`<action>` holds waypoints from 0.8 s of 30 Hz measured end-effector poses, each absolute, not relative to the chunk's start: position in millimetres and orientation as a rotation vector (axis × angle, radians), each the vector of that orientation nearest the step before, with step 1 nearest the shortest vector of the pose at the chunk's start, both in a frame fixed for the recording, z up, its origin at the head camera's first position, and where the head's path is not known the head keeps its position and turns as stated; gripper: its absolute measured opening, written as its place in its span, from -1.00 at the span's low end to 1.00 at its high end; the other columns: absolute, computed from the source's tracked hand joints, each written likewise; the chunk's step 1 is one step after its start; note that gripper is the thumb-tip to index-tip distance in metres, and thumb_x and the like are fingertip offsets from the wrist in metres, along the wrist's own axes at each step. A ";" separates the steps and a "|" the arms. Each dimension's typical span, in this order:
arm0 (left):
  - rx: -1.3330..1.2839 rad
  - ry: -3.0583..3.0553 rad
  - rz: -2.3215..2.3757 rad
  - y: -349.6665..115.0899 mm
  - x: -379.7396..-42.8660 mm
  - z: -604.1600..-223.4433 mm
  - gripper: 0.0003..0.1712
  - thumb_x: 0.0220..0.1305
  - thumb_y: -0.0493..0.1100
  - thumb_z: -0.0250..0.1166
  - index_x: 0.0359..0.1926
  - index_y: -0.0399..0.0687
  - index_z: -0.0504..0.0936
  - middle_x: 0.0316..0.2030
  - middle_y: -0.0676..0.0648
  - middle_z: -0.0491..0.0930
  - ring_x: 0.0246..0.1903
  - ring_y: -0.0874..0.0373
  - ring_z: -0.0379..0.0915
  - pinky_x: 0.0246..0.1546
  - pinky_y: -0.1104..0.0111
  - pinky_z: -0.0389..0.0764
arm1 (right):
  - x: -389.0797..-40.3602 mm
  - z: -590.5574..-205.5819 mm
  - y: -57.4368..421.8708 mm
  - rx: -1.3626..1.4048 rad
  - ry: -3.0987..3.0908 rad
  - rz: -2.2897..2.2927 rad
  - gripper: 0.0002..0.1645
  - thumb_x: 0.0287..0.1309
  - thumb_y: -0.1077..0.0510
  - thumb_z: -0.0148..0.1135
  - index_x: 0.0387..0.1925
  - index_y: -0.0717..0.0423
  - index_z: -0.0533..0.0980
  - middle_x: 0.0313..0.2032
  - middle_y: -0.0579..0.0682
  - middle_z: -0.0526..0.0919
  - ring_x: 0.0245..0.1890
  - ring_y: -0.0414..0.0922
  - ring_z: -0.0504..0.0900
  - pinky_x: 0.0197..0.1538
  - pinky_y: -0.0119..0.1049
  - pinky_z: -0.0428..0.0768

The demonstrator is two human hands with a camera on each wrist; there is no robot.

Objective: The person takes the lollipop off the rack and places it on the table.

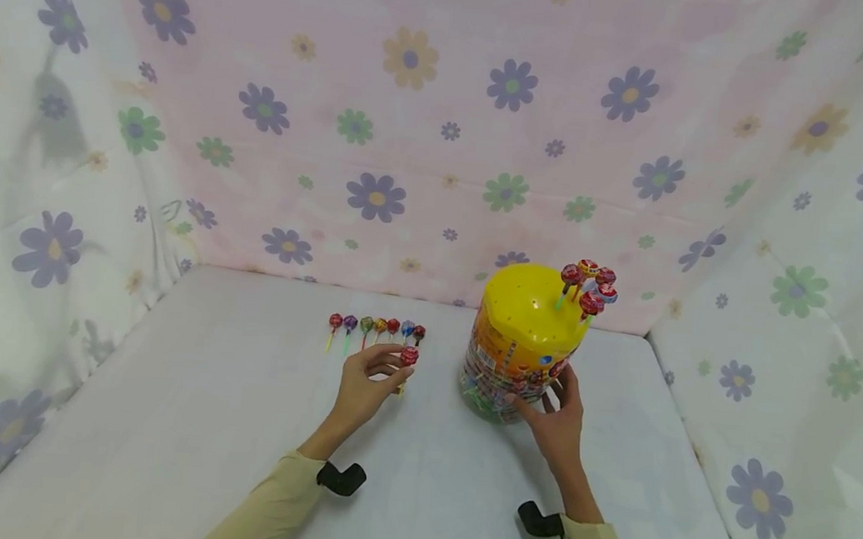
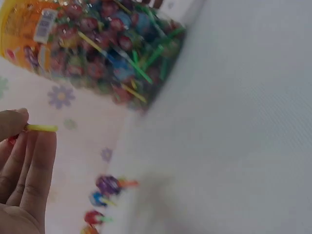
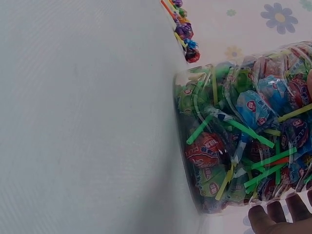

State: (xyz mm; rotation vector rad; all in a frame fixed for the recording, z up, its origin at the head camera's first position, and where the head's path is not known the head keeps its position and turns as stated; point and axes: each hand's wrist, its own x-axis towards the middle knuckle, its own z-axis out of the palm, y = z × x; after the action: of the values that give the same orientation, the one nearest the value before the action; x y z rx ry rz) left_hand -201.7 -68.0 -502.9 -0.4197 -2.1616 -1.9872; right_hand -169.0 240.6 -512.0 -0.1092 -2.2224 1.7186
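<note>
My left hand (image 1: pixel 365 386) pinches a lollipop (image 1: pixel 409 356) between thumb and fingers, its red-wrapped head up. In the left wrist view its yellow stick (image 2: pixel 43 128) pokes out past the fingertips. To the right stands a clear plastic jar (image 1: pixel 478 373) full of lollipops, with an orange label and a yellow lid (image 1: pixel 527 301). Several lollipops (image 1: pixel 590 303) stand upright in the lid's right side. My right hand (image 1: pixel 561 429) grips the jar low on its right and near side, thumb in front. In the right wrist view, some fingers (image 3: pixel 273 219) show at the jar's edge.
Beyond my left hand, a row of several lollipops (image 1: pixel 380 325) in different colours lies on the white tabletop (image 1: pixel 243 390), sticks toward me. Flower-printed cloth (image 1: pixel 403 134) encloses the table at the back and both sides.
</note>
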 end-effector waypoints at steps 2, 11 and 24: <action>-0.352 -2.202 -1.966 -78.5 -200.9 -512.4 -0.65 0.23 -0.31 0.46 0.04 -0.22 0.69 -0.28 -0.24 0.74 -0.37 -0.10 0.72 -0.43 0.37 0.75 | -168.8 -511.2 240.0 -0.111 -2.232 1.717 0.13 0.08 0.15 0.57 0.56 -0.01 0.10 0.46 0.11 0.27 0.45 0.19 0.28 0.45 0.22 0.30; -0.136 -2.381 -1.856 -103.6 -206.9 -535.6 -0.68 0.19 -0.30 0.50 -0.03 -0.27 0.71 -0.34 -0.22 0.75 -0.43 0.18 0.68 -0.39 0.51 0.67 | -168.0 -504.8 239.1 -0.188 -2.274 1.732 0.14 0.11 0.22 0.53 0.57 0.02 0.05 0.49 0.15 0.21 0.49 0.21 0.22 0.48 0.19 0.26; -0.082 -2.525 -1.651 -89.1 -248.5 -534.5 -0.71 0.13 -0.34 0.51 -0.11 -0.32 0.70 -0.41 -0.18 0.75 -0.45 0.12 0.70 -0.41 0.43 0.66 | -159.8 -488.6 233.1 -0.178 -2.279 1.749 0.13 0.12 0.26 0.51 0.57 0.09 0.04 0.47 0.20 0.22 0.47 0.23 0.23 0.48 0.18 0.27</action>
State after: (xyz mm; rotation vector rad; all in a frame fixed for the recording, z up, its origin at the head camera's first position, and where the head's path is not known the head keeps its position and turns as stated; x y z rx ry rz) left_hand -248.5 -89.1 -534.5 -0.0815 -2.5251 -1.6513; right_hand -159.8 233.1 -488.6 -0.1780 -2.2786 1.7493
